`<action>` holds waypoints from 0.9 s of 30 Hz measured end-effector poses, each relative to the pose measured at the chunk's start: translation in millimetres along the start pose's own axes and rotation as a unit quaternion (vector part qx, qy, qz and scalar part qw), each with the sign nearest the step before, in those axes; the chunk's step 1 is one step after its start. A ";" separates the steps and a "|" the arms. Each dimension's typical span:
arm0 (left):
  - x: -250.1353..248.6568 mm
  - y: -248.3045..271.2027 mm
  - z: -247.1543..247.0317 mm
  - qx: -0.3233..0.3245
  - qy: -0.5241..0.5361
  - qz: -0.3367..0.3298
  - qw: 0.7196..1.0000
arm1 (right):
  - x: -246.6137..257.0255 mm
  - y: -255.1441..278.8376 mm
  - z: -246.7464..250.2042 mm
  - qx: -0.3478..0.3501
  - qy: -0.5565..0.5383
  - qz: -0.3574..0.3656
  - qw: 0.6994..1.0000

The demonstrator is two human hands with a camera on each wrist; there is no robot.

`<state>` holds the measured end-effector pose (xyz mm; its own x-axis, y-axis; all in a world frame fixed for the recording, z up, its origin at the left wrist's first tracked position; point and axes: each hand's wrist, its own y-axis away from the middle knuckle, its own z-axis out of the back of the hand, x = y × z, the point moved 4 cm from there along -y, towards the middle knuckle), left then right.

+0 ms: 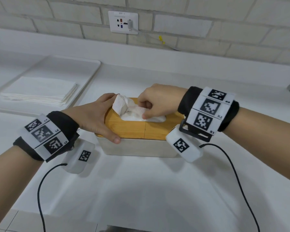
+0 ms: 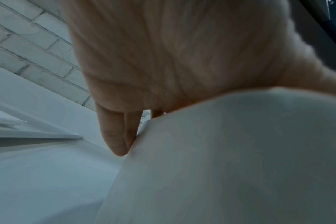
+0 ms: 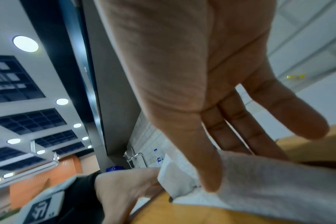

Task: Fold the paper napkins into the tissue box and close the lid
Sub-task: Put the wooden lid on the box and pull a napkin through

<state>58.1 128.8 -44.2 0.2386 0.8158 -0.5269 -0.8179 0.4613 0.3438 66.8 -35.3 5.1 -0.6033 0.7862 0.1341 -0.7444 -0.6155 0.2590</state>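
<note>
Bamboo-coloured wood forms the lid [image 1: 134,126] of the tissue box [image 1: 137,148], which sits at the centre of the head view on the white bench [image 1: 149,190], lid seated flat on the pale box body. A crumpled paper napkin [image 1: 124,106] sticks up through the slot in the lid — its lower part fills the opening, its upper corner stands free.

At the left end of the box the left hand [image 1: 94,114] is clamped over the lid, thumb laid along the near edge and fingers [image 2: 115,136] curled down the far side. Over the slot, the right hand [image 1: 157,101] pinches the napkin between thumb and forefinger, the other fingers [image 3: 278,112] hanging fairly straight in the right wrist view.

In the upper left of the head view a white tray [image 1: 89,72] carries a stack of flat napkins [image 1: 40,91], well apart from the box. A wall socket [image 1: 123,22] is set in the brick wall at the top.
</note>
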 end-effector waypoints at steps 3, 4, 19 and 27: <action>-0.1 -0.6 0.0 0.004 -0.002 -0.003 1.000 | -0.9 0.3 0.4 0.005 0.033 -0.022 0.999; -0.2 -0.7 0.1 0.006 -0.003 -0.001 1.000 | 0.7 -1.7 0.9 -0.006 0.020 -0.025 0.999; 0.4 -1.5 -0.2 0.008 0.002 -0.003 1.000 | -8.0 17.6 40.2 -0.089 0.059 -0.074 0.992; 0.7 -2.6 0.1 -0.005 -0.001 -0.006 1.000 | 10.1 13.0 32.9 -0.137 0.102 -0.069 0.983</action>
<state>60.4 128.2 -45.3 0.2499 0.8106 -0.5295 -0.8197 0.4682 0.3299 60.5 -33.5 41.3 -0.5153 0.8528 -0.0850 -0.8554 -0.5179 -0.0099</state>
